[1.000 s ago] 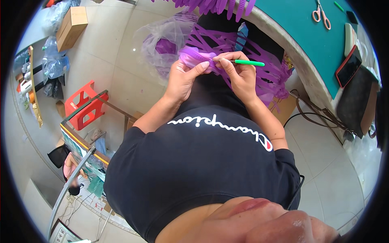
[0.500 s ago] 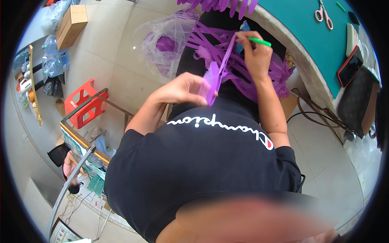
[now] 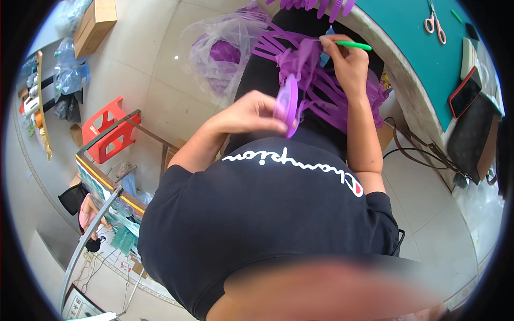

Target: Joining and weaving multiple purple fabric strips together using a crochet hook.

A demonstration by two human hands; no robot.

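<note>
My left hand has its fingers closed around a purple curved, flat plastic-looking piece in front of my chest. Farther off and to the right, my right hand grips a slim green-handled tool, whose working end is hidden by the fingers. Its fingertips are close to a bunch of soft purple material; whether they pinch it I cannot tell. Many purple strips lie loosely across my black-clad lap under both hands. A small blue wrapper-like item shows beside the right fingertips.
A green-topped table on the right bears scissors, a red-edged phone and a dark bag. More purple pieces hang at its edge. Left lie a clear bag of purple pieces, a red stool and a carton.
The purple strip stretched between my hands now appears slack and bunched near the right fingertips. The curved piece has turned more upright. Both hands sit slightly farther right in the picture.
</note>
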